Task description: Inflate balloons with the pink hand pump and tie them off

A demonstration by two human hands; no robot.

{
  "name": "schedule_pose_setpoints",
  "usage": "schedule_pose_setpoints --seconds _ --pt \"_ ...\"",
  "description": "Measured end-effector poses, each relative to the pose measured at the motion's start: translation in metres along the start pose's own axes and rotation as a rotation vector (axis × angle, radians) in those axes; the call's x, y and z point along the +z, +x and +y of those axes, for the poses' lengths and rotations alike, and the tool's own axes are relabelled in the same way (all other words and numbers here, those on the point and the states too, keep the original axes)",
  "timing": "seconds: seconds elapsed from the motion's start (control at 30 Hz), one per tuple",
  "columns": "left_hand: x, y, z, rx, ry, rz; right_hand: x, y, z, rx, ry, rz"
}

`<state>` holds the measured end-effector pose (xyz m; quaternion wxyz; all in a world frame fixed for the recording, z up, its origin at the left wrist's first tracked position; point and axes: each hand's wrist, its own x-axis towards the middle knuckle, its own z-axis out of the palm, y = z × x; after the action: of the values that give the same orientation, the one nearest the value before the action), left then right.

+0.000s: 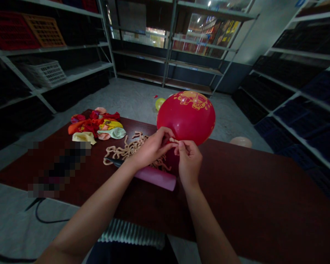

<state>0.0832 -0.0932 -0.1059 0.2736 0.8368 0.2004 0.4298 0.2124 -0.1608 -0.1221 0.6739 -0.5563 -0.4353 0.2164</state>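
Note:
An inflated red balloon (185, 117) with yellow printed figures stands above the table's far edge, its neck end toward me. My left hand (151, 148) is closed at that neck, thumb and forefinger pinching there. A short piece of beige cord (173, 140) runs between my hands at the same spot. The fingertips of my right hand (190, 161) pinch the cord's end; the exact grip is partly hidden. Under my left hand lie a pile of wavy beige cords (123, 149) and a pink hand pump (156, 178) with a dark nozzle.
Several flat coloured balloons (96, 124) lie on the dark brown table (244, 198) at the left, near a blurred-out object (63, 168). A small yellow-green balloon (160, 104) and a pale round thing (241, 142) are on the floor beyond. Shelves with crates (48, 72) surround the room.

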Motion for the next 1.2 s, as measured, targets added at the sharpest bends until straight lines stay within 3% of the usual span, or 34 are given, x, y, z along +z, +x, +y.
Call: schedule_pose_setpoints --seconds 0.13,0.3,0.4,0.6,0.73,1.03,1.2 --pt "0.000 0.000 0.000 0.007 0.015 0.020 0.000 0.001 0.000 0.000 0.013 0.005" --pt "0.001 0.002 0.000 0.076 -0.021 0.127 0.000 0.001 0.000 -0.018 0.020 -0.012" --pt "0.004 0.001 0.000 0.043 -0.043 0.187 0.000 0.000 0.000 -0.024 -0.006 -0.035" --pt "0.008 -0.003 -0.009 0.027 0.205 0.295 0.000 -0.004 -0.002 -0.137 -0.328 -0.069" --pt "0.007 -0.005 -0.010 0.053 0.304 0.291 0.000 -0.006 -0.002 -0.199 -0.422 -0.077" --pt "0.006 -0.001 -0.004 -0.095 0.126 0.422 0.000 -0.005 0.001 -0.307 -0.509 -0.080" --pt "0.001 0.001 -0.001 -0.110 0.115 0.386 0.001 -0.006 0.000 -0.429 -0.643 -0.092"
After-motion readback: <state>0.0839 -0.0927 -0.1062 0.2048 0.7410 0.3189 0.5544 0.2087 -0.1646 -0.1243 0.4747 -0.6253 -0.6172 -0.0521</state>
